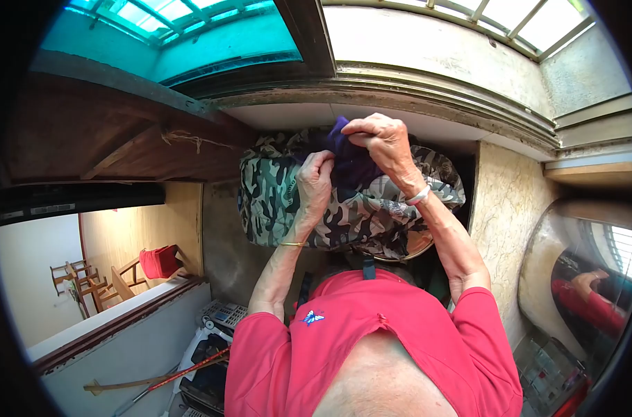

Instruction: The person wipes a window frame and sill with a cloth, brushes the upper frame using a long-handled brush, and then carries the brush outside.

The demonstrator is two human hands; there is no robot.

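A dark purple cloth hangs between my hands, above a large bundle covered in camouflage-patterned fabric. My right hand pinches the cloth near its top edge, with the fingers closed. Lower and to the left, my left hand has its fingers closed at the cloth's left side, over the camouflage fabric. The bundle sits below the window ledge, and part of a round rim shows under its right end.
Barred windows and a sill lie ahead. A dark wooden panel stands at the left, a marbled wall at the right. Lower left are a red stick and dark items; a curved shiny surface is far right.
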